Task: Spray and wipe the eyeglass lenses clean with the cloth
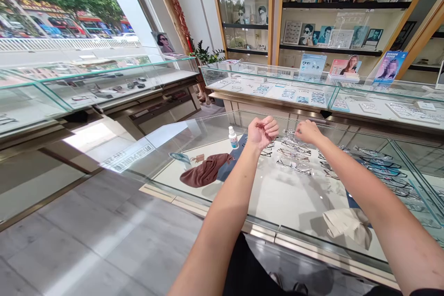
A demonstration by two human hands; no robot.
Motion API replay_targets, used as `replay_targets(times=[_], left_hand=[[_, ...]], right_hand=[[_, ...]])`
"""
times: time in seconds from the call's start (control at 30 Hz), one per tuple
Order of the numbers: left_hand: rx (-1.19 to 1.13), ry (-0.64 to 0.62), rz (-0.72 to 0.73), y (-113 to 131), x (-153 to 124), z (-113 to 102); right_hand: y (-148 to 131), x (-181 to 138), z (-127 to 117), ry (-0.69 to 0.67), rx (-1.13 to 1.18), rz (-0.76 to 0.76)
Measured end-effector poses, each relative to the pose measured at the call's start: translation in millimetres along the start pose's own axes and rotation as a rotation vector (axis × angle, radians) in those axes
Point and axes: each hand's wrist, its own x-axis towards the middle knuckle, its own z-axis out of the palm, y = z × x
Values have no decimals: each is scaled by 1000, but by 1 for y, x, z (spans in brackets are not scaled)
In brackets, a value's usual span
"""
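Left hand curled, contents not discernible. Right hand fingers bent onto eyeglasses row, grip unclear. Risk: row disarranged, lenses scratched, if snagged by fingers.

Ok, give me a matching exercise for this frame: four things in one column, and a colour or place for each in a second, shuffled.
Things:
1. small bottle
2. crumpled cloth at the left
3. cloth by the near edge
4. right hand

Colour or place:
A. cream
B. at the rows of eyeglasses
C. white with a blue cap
D. brown

Pairs: 1-C, 2-D, 3-A, 4-B.
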Motion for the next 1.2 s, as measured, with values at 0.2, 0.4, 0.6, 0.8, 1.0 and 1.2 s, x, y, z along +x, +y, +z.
replay_targets(times=[0.2, 0.4, 0.6, 0.8, 1.0, 1.2], left_hand=[[-48, 33, 57, 0, 1, 1], [-23, 40, 81, 0, 2, -1], [115, 18, 140, -1, 4, -5], [236, 81, 185, -3, 7, -6], [278, 67, 190, -5, 9, -10], [370, 73, 199, -7, 12, -15]], right_hand=[[0, 8, 7, 2, -13, 30], [3, 14, 14, 58, -36, 86], [7, 15, 19, 80, -10, 85], [9, 7, 4, 168, 50, 128], [18, -35, -26, 263, 116, 190], [33, -113, -36, 379, 326, 215]])
